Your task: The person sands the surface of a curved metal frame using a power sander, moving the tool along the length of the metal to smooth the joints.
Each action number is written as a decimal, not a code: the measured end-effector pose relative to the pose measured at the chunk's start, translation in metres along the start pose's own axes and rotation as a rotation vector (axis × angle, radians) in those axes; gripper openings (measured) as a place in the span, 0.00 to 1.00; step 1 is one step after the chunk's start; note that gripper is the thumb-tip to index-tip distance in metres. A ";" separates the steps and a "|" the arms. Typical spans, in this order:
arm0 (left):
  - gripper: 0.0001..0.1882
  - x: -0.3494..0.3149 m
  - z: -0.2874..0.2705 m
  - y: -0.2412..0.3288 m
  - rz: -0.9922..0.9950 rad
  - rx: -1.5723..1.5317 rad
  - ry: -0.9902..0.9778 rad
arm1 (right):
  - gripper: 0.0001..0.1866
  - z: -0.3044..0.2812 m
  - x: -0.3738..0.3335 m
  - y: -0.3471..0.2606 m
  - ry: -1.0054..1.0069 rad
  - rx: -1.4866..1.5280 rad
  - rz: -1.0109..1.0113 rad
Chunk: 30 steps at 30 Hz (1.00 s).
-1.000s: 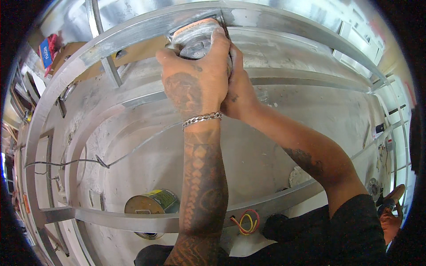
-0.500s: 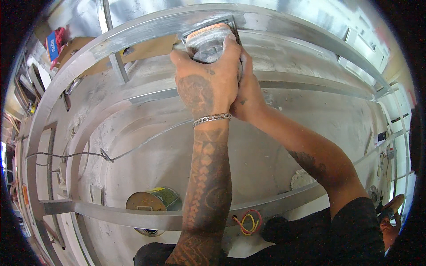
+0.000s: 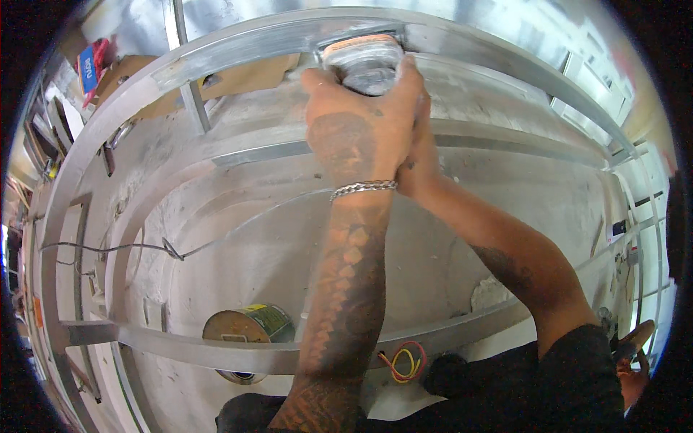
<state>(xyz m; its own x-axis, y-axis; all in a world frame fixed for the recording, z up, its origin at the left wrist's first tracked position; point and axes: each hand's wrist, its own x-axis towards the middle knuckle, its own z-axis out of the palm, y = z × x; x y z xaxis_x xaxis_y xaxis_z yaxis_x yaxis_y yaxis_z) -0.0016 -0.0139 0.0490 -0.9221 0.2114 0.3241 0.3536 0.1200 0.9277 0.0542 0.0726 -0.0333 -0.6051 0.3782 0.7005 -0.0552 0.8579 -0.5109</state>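
My left hand (image 3: 361, 119), with a chain bracelet at its wrist, is wrapped round a dusty grey electric sander (image 3: 368, 68) with an orange band. Against it, on the right side, my right hand (image 3: 419, 137) is closed on the tool too; most of its fingers are hidden behind the left hand. The sander's flat pad presses against the inner face of a curved grey metal beam (image 3: 253, 40) at the far top of the frame. A thin dark cord (image 3: 115, 250) runs from the left frame side toward the hands.
A large can (image 3: 234, 327) lies behind the near curved rail (image 3: 188, 346). Coiled red and yellow wires (image 3: 408, 363) hang from that rail. Cardboard (image 3: 245, 78) and a blue box (image 3: 87, 71) lie at far left. Part of another person's hand or foot (image 3: 635, 368) shows at lower right.
Both hands and the sander have slid a little to the right along the curved beam. The grip looks the same.
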 end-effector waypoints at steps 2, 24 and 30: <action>0.39 -0.004 0.002 0.001 0.029 -0.011 0.009 | 0.59 -0.005 -0.006 0.005 -0.021 -0.044 0.030; 0.43 -0.014 -0.007 -0.012 0.058 -0.179 -0.084 | 0.39 0.001 -0.020 -0.006 -0.024 0.025 0.022; 0.43 -0.005 -0.022 -0.035 0.059 -0.221 -0.004 | 0.42 0.027 -0.008 -0.012 -0.095 0.118 0.048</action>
<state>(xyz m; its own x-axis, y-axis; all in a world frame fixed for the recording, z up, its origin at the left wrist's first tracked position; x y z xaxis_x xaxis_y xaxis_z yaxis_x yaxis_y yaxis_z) -0.0129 -0.0408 0.0194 -0.8999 0.2160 0.3789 0.3637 -0.1077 0.9253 0.0382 0.0499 -0.0456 -0.6811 0.3789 0.6265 -0.1135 0.7907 -0.6016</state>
